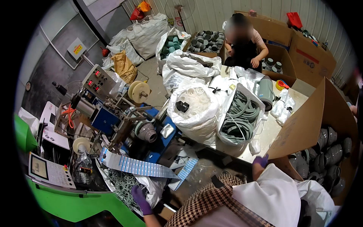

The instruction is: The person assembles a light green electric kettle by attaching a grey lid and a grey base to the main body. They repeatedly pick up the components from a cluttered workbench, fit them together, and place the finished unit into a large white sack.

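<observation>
My left hand, in a purple glove, reaches down at the lower left with its fingers stretched over a pile of grey-green rubber rings in a plastic bag. It grips nothing that I can see. My right hand, also gloved in purple, sits at the lower corner of a big cardboard box's flap. My white sleeve hides most of it, so its grasp is unclear. A long strip of blue-and-white labels runs between the machine and my left hand.
A machine holding a grey pipe fitting stands left, with a keypad panel on a green frame. Ahead are a bag of white rings and a tub of grey gaskets. Grey fittings fill the box. A co-worker sits beyond.
</observation>
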`<move>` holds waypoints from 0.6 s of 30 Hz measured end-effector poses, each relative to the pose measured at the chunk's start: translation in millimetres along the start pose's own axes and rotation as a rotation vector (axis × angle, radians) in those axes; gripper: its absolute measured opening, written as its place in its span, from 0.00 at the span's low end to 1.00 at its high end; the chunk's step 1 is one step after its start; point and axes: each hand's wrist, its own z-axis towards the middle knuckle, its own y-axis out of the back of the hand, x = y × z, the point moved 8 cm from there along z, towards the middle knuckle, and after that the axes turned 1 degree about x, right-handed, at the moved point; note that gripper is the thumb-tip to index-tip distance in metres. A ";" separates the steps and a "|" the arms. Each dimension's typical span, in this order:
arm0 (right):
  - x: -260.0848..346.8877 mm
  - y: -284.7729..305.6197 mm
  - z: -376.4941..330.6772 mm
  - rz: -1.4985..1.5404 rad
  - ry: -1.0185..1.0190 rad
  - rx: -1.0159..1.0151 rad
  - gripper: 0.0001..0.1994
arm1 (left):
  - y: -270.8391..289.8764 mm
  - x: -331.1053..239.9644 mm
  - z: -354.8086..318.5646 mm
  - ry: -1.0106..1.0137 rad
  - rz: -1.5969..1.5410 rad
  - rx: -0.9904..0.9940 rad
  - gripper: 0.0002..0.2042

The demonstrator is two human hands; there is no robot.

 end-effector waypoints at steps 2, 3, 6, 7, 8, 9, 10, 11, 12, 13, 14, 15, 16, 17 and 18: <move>-37.2 26.4 -19.8 0.083 0.049 0.044 0.37 | 109.4 54.1 68.5 0.003 0.033 -0.163 0.18; -34.8 41.7 -57.3 -0.089 0.117 0.085 0.36 | 171.3 73.5 100.4 0.001 0.070 -0.257 0.21; -72.4 30.9 -87.9 -0.146 0.229 0.223 0.39 | 320.4 13.0 171.1 -0.497 0.375 -0.716 0.26; -57.3 36.0 -115.5 -0.200 0.366 0.249 0.39 | 355.2 -12.4 174.8 -0.536 0.489 -0.833 0.27; -44.0 33.0 -145.7 -0.169 0.427 0.351 0.38 | 371.4 -27.6 197.0 -0.559 0.319 -0.841 0.28; -4.7 41.2 -203.8 -0.046 0.592 0.423 0.37 | 400.1 -45.8 211.2 -0.575 0.177 -0.856 0.29; 27.9 42.2 -254.0 0.026 0.729 0.533 0.36 | 438.6 -55.1 232.1 -0.591 0.342 -0.871 0.28; 56.9 38.8 -305.4 0.086 0.836 0.650 0.34 | 458.2 -64.8 258.1 -0.690 0.555 -0.850 0.28; 82.0 46.4 -335.3 0.115 0.906 0.691 0.33 | 413.1 -72.2 303.3 -0.463 0.634 -0.707 0.27; 106.9 41.5 -381.7 0.175 0.981 0.822 0.32 | 441.1 -66.4 328.1 -0.591 0.284 -0.596 0.27; 121.3 46.7 -413.2 0.193 1.038 0.893 0.31 | 434.9 -53.0 359.6 -0.444 0.081 -0.455 0.27; 134.7 56.2 -439.8 0.215 1.084 0.955 0.29 | 428.4 -41.8 384.7 -0.279 -0.111 -0.352 0.28; 148.7 61.0 -479.0 0.268 1.140 1.088 0.28 | 495.2 -25.6 398.0 -0.263 -0.396 -0.320 0.29; 151.7 86.3 -480.6 0.252 1.167 1.056 0.27 | 430.1 -14.9 414.4 -0.031 -0.313 -0.401 0.29; 158.6 108.5 -494.6 0.257 1.199 1.088 0.25 | 411.5 -20.7 412.5 -0.002 -0.282 -0.455 0.28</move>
